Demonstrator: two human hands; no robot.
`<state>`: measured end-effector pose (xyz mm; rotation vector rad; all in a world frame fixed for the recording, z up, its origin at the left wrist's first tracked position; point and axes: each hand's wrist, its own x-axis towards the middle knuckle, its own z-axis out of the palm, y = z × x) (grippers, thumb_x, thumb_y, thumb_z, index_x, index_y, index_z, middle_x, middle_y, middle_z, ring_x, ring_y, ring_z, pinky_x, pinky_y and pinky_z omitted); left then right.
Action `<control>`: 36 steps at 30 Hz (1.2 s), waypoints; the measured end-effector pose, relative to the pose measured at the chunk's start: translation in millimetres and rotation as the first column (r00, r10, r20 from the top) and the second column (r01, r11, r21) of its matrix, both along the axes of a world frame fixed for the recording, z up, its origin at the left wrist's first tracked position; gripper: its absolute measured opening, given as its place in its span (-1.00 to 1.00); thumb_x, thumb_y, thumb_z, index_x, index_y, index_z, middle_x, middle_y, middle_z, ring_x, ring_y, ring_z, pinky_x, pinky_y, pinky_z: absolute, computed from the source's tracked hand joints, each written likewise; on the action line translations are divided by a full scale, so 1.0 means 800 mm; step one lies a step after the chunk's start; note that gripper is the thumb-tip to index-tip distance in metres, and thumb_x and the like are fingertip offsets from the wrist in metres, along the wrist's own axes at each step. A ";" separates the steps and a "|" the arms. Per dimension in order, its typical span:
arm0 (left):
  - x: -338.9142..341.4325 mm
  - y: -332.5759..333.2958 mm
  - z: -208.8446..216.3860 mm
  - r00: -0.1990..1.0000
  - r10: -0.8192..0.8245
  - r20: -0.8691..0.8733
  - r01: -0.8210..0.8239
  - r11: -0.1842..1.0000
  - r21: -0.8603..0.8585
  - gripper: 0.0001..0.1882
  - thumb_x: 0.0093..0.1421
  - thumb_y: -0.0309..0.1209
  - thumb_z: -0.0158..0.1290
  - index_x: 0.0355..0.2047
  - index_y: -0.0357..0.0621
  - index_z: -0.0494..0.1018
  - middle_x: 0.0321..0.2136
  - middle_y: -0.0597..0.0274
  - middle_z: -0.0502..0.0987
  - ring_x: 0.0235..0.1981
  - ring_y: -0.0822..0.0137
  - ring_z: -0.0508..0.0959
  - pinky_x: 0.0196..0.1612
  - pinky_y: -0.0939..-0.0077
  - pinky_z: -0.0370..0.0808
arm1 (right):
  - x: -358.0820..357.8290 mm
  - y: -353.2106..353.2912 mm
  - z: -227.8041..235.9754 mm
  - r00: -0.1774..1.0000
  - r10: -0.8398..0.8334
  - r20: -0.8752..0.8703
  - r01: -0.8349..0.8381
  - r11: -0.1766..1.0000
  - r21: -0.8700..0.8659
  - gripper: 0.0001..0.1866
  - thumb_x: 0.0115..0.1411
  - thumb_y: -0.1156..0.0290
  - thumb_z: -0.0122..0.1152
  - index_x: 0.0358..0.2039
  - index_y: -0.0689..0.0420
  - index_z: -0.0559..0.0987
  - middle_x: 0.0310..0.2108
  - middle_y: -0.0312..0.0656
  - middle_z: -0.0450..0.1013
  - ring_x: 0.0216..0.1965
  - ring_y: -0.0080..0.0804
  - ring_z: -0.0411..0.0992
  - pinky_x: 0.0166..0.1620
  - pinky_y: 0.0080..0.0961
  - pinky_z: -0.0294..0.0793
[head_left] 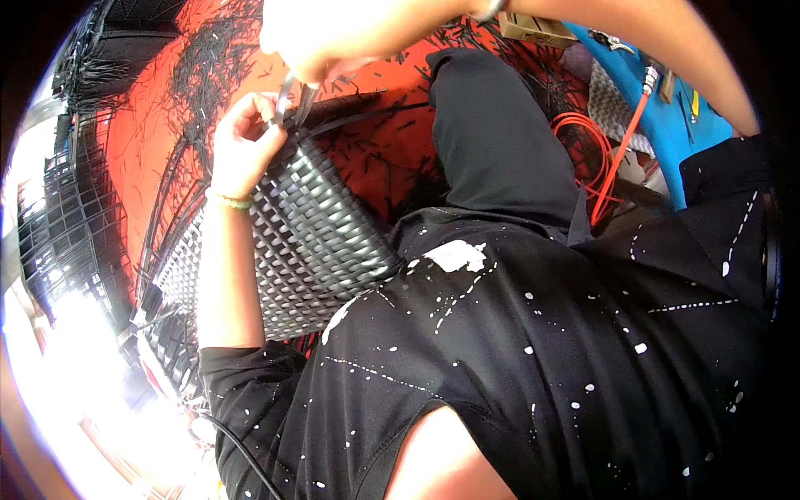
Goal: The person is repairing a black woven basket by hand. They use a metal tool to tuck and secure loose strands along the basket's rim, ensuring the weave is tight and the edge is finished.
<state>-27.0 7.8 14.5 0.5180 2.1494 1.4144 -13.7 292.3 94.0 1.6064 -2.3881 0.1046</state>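
Note:
A dark woven panel of flat, shiny strips [321, 225] leans against my left side, its upper corner below my hands. My left hand [244, 140] is at that corner, thumb and fingers pinched on a strip [282, 102] that loops up from the weave. Above it, my right hand [333, 37] reaches across from the right with its fingers closed over the top of the looped strip. Its fingertips are partly hidden by the hand itself and washed out by bright light. Another loose black strip [367, 118] runs from the corner toward my knee.
Black strip offcuts [208, 75] litter the red floor covering [150, 158]. Open black lattice frames [62, 200] stand at the left. On the right are a coiled orange hose [587, 137], a blue surface [708, 129] with tools, and a cardboard box [537, 30]. My bent leg [492, 133] lies beside the panel.

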 end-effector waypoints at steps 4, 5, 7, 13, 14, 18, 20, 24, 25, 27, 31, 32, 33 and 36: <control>0.001 -0.003 -0.001 1.000 -0.010 0.005 0.009 1.000 0.018 -0.84 0.08 -0.68 0.03 -0.42 -0.15 0.32 -0.14 0.29 0.51 -0.12 0.49 0.45 0.03 0.57 0.37 | -0.007 -0.001 -0.002 0.996 0.056 -0.069 -0.053 0.998 0.034 -0.82 0.04 0.36 0.17 -0.51 0.16 0.67 -0.49 -0.06 0.59 -0.44 -0.09 0.56 -0.35 -0.18 0.51; 0.000 0.001 0.001 1.000 -0.022 0.001 0.022 1.000 0.017 -0.84 0.08 -0.68 0.03 -0.42 -0.15 0.32 -0.14 0.29 0.51 -0.12 0.49 0.46 0.03 0.57 0.37 | -0.005 0.005 -0.002 0.997 0.045 -0.069 -0.044 0.999 0.021 -0.82 0.04 0.36 0.17 -0.51 0.16 0.66 -0.49 -0.06 0.59 -0.44 -0.09 0.56 -0.35 -0.19 0.51; -0.001 0.000 0.002 1.000 -0.024 0.020 0.023 0.999 0.035 -0.84 0.08 -0.68 0.03 -0.40 -0.15 0.34 -0.14 0.28 0.51 -0.12 0.49 0.46 0.02 0.58 0.37 | -0.001 0.004 -0.005 0.998 0.035 -0.044 -0.035 0.999 -0.002 -0.82 0.04 0.36 0.17 -0.51 0.17 0.66 -0.49 -0.05 0.59 -0.44 -0.09 0.56 -0.35 -0.19 0.51; 0.008 0.002 0.013 0.999 0.034 0.007 -0.034 0.998 -0.048 -0.87 0.13 -0.64 0.05 -0.36 -0.15 0.36 -0.24 0.38 0.47 -0.18 0.54 0.43 -0.05 0.63 0.37 | 0.006 0.010 -0.016 0.998 0.001 0.071 0.004 0.997 -0.079 -0.81 0.04 0.36 0.16 -0.52 0.18 0.66 -0.50 -0.05 0.58 -0.45 -0.08 0.56 -0.35 -0.19 0.51; 0.009 -0.001 0.013 0.999 0.043 0.006 -0.042 0.998 -0.051 -0.87 0.14 -0.63 0.06 -0.35 -0.15 0.37 -0.26 0.41 0.46 -0.20 0.56 0.42 -0.07 0.64 0.36 | 0.007 0.011 -0.017 0.996 -0.005 0.091 0.013 0.996 -0.090 -0.81 0.04 0.36 0.16 -0.52 0.18 0.66 -0.50 -0.04 0.58 -0.45 -0.08 0.56 -0.35 -0.19 0.52; 0.009 -0.004 0.013 0.997 0.074 -0.031 -0.077 0.993 -0.094 -0.86 0.16 -0.59 0.10 -0.32 -0.13 0.38 -0.30 0.47 0.43 -0.25 0.61 0.41 -0.12 0.67 0.37 | 0.015 0.011 -0.023 0.988 -0.026 0.155 0.045 0.991 -0.125 -0.81 0.05 0.35 0.16 -0.52 0.19 0.66 -0.50 -0.04 0.58 -0.45 -0.08 0.56 -0.36 -0.20 0.52; 0.013 -0.007 0.017 0.997 0.063 -0.038 -0.067 0.994 -0.088 -0.86 0.16 -0.60 0.10 -0.32 -0.13 0.38 -0.29 0.45 0.44 -0.26 0.60 0.41 -0.12 0.67 0.38 | 0.021 0.011 -0.024 0.982 -0.037 0.187 0.064 0.988 -0.143 -0.80 0.05 0.35 0.16 -0.52 0.19 0.66 -0.51 -0.04 0.58 -0.46 -0.07 0.56 -0.36 -0.20 0.52; 0.020 0.006 0.028 0.998 0.055 0.003 -0.055 0.998 -0.037 -0.86 0.15 -0.62 0.08 -0.34 -0.14 0.36 -0.23 0.36 0.46 -0.24 0.56 0.43 -0.10 0.66 0.39 | 0.033 0.016 -0.029 0.970 -0.063 0.236 0.101 0.983 -0.153 -0.80 0.05 0.35 0.16 -0.52 0.20 0.65 -0.51 -0.03 0.57 -0.46 -0.07 0.56 -0.36 -0.20 0.52; 0.017 0.002 0.026 0.999 0.040 0.022 -0.040 0.999 -0.034 -0.86 0.15 -0.62 0.08 -0.36 -0.14 0.35 -0.21 0.33 0.46 -0.22 0.54 0.43 -0.08 0.65 0.38 | 0.036 0.018 -0.029 0.968 -0.075 0.241 0.115 0.981 -0.155 -0.80 0.05 0.35 0.16 -0.52 0.20 0.65 -0.51 -0.03 0.57 -0.46 -0.07 0.56 -0.36 -0.20 0.52; 0.010 -0.007 0.021 0.998 0.020 0.056 -0.019 0.999 -0.031 -0.85 0.13 -0.63 0.06 -0.38 -0.13 0.34 -0.16 0.28 0.46 -0.19 0.51 0.43 -0.04 0.63 0.36 | 0.040 0.018 -0.030 0.964 -0.083 0.254 0.126 0.979 -0.160 -0.79 0.05 0.35 0.16 -0.52 0.21 0.65 -0.52 -0.03 0.57 -0.46 -0.07 0.55 -0.36 -0.20 0.52; 0.001 -0.022 0.015 1.000 -0.003 0.024 0.004 0.999 -0.041 -0.84 0.11 -0.64 0.06 -0.41 -0.11 0.32 -0.16 0.30 0.46 -0.15 0.49 0.41 0.00 0.59 0.33 | 0.043 0.018 -0.037 0.955 -0.067 0.288 0.127 0.973 -0.195 -0.79 0.05 0.34 0.16 -0.52 0.22 0.65 -0.52 -0.02 0.57 -0.47 -0.06 0.55 -0.37 -0.21 0.52; 0.000 -0.026 0.014 1.000 -0.008 0.015 0.009 0.999 -0.035 -0.84 0.11 -0.64 0.05 -0.41 -0.10 0.32 -0.16 0.30 0.46 -0.15 0.49 0.41 0.01 0.59 0.33 | 0.044 0.017 -0.038 0.954 -0.061 0.293 0.124 0.971 -0.202 -0.78 0.06 0.34 0.16 -0.52 0.22 0.65 -0.52 -0.02 0.57 -0.47 -0.06 0.55 -0.37 -0.21 0.52; -0.002 -0.027 0.014 1.000 -0.025 0.004 0.025 0.999 -0.027 -0.84 0.11 -0.64 0.05 -0.41 -0.10 0.32 -0.16 0.30 0.46 -0.15 0.50 0.41 0.01 0.59 0.33 | 0.048 0.016 -0.040 0.949 -0.068 0.308 0.138 0.968 -0.210 -0.78 0.06 0.34 0.16 -0.52 0.22 0.65 -0.52 -0.02 0.56 -0.47 -0.06 0.55 -0.37 -0.21 0.52; -0.007 -0.025 0.019 0.998 -0.062 0.010 0.062 0.998 -0.021 -0.83 0.11 -0.65 0.04 -0.41 -0.10 0.32 -0.16 0.30 0.46 -0.15 0.50 0.41 0.02 0.59 0.33 | 0.057 0.013 -0.044 0.942 -0.074 0.327 0.154 0.962 -0.224 -0.78 0.06 0.34 0.16 -0.52 0.23 0.65 -0.53 -0.01 0.56 -0.47 -0.06 0.55 -0.37 -0.21 0.52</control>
